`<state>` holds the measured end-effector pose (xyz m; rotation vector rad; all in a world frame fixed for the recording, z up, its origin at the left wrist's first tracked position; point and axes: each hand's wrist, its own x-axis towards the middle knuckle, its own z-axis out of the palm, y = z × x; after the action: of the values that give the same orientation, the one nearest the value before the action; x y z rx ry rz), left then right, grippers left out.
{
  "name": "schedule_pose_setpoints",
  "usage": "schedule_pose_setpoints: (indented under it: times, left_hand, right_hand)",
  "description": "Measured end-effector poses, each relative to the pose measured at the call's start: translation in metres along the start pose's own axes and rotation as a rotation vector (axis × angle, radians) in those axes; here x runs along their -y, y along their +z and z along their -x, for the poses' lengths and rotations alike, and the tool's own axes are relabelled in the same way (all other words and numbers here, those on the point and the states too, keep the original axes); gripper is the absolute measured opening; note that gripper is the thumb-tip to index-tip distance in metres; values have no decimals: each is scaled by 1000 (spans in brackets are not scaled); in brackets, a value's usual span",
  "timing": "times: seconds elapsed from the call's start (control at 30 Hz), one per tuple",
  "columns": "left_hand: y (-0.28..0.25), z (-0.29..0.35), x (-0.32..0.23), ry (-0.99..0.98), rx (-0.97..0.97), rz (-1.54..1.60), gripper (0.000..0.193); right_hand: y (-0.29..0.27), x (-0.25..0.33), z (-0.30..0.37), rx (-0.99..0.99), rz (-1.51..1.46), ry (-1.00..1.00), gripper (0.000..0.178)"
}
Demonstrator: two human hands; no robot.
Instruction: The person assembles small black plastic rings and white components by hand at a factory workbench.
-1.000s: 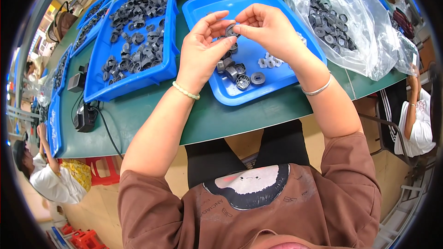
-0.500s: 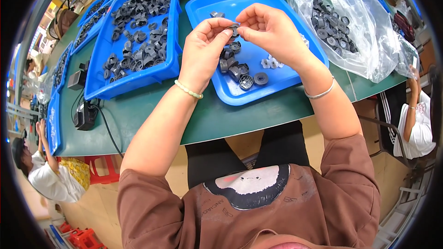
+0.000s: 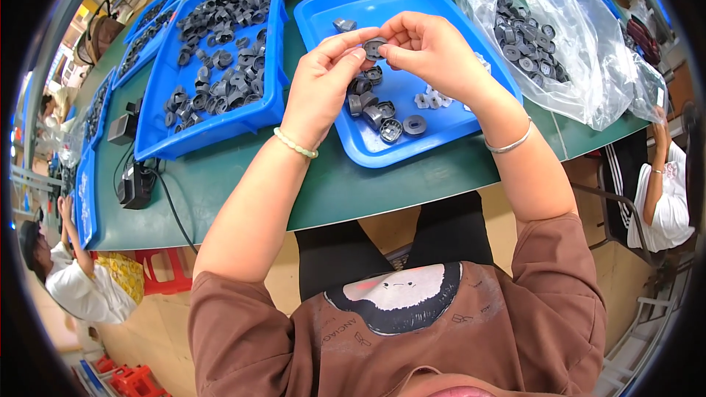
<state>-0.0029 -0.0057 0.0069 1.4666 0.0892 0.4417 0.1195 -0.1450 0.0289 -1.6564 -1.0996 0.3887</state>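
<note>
So the left hand (image 3: 331, 70) and right hand (image 3: 434, 51) are both pinching 1 grey round part (image 3: 374, 48) between thumb and fingers, just above the blue tray (image 3: 382, 6). Writing-wise: there's small printed lettering on the brown shirt (image 3: 419, 356) below both hands, and white marks on the narrow blue bin (image 3: 87, 198) far left of the left hand (too warped for me to read).

Counts: 2 loose grey discs (image 3: 414, 126) sit side by side in the tray, nearer the body than the hands. The other grey pieces (image 3: 360, 95) under the left hand overlap, so no exact number. Same with the white pieces (image 3: 434, 98) under the right hand. Left of the left hand, 1 big blue bin (image 3: 220, 136) full of grey parts, plus 2 black boxes (image 3: 134, 186) on the green table (image 3: 213, 184). Right of the right hand, 1 clear bag (image 3: 588, 66) with more.
</note>
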Motion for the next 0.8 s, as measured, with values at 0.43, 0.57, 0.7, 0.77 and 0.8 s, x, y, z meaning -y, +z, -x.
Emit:
schedule_pose_setpoints:
  times: [0.43, 0.57, 0.7, 0.77, 0.8]
  left_hand:
    - [2, -2, 5, 86, 19, 21, 30]
    - [1, 0, 3, 144, -42, 53, 25]
    - [-7, -4, 10, 99, 15, 305, 20]
    - [-6, -5, 10, 86, 32, 289, 19]
    - [-6, -5, 9, 72, 46, 274, 19]
  right_hand:
    - [2, 8, 3, -66, 321, -119, 19]
    - [4, 8, 2, -124, 356, -377, 17]
    - [4, 17, 7, -57, 269, -400, 21]
    - [3, 18, 9, -60, 344, -416, 23]
    - [3, 17, 9, -72, 421, -478, 24]
